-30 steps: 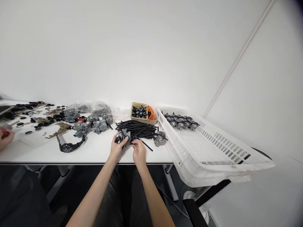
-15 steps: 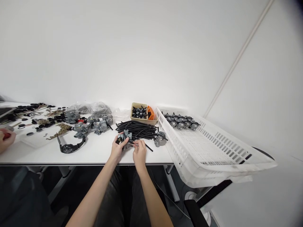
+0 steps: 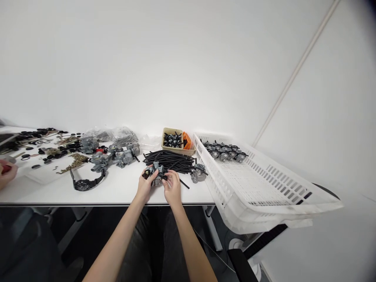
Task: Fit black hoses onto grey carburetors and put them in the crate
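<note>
My left hand (image 3: pixel 144 184) is closed around a grey metal carburetor (image 3: pixel 156 166), held just above the front of the table. At the carburetor's right side, the fingers of my right hand (image 3: pixel 172 187) pinch a black rubber hose (image 3: pixel 163 177). Those fingers partly hide the hose and where it meets the carburetor. Right behind lies a pile of black hoses (image 3: pixel 169 158). One hose end (image 3: pixel 185 184) sticks out to the right of my right hand. Another carburetor (image 3: pixel 198 173) rests on the table by the crate.
A white plastic crate (image 3: pixel 264 196) at the right holds several carburetors (image 3: pixel 225 152). Behind the hoses stands a beige bin (image 3: pixel 164 147) of small black parts, beside an orange basket (image 3: pixel 187 140). Leftward are more carburetors (image 3: pixel 101 159), a wristwatch (image 3: pixel 84 185) and another person's hand (image 3: pixel 7 174).
My right hand's fingers have shifted slightly up and left, closer against the carburetor. The carburetor has turned a little in my left hand.
</note>
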Available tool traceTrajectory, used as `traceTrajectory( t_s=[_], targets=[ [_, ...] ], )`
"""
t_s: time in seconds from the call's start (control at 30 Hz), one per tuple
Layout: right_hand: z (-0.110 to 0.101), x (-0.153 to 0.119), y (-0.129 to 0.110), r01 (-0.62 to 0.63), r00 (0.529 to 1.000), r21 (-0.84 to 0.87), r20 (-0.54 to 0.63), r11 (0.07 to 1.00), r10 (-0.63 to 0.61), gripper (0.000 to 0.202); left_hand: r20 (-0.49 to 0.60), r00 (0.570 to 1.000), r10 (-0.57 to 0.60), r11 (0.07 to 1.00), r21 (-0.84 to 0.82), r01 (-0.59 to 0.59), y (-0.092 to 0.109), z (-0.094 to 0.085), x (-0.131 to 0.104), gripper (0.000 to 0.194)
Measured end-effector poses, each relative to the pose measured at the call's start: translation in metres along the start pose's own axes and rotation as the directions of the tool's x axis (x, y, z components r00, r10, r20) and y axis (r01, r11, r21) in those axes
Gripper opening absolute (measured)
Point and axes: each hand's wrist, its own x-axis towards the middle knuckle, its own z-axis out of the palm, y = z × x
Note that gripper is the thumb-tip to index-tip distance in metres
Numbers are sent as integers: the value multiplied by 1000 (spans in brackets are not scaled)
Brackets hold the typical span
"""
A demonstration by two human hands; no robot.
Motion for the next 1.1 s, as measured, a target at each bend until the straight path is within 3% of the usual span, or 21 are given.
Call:
traceTrajectory(
  t_s=[0.1, 0.2, 0.4, 0.73, 0.87, 0.97, 1.1],
  targets=[
    [-2, 2, 0, -113, 992, 221, 71, 969, 100, 31, 4, 1000, 8, 1000, 15, -8, -1, -1, 0, 64],
    [-2, 5, 1, -216, 976, 329, 80, 919, 201, 39, 50, 999, 11, 999, 39, -13, 0, 0, -2, 64],
    [-3, 7, 1, -249, 966, 346, 15, 904, 260, 20, 108, 994, 2, 999, 38, -6, 5, 3, -6, 58],
    [-3, 9, 6, -281, 956, 330, 9, 901, 295, 21, 128, 991, -42, 999, 1, 42, 5, 1, -3, 62],
    [-9, 10, 3, -264, 964, 361, 82, 894, 251, 23, 150, 976, -155, 979, -107, 171, 8, 1, -6, 54],
    [-16, 10, -3, -281, 960, 493, 158, 823, 232, 30, 179, 945, -274, 915, -255, 314, 13, 1, -9, 37],
    [-18, 10, -5, -341, 935, 591, 134, 731, 328, 32, 224, 913, -342, 858, -322, 401, 21, 0, -12, 38]
  ],
)
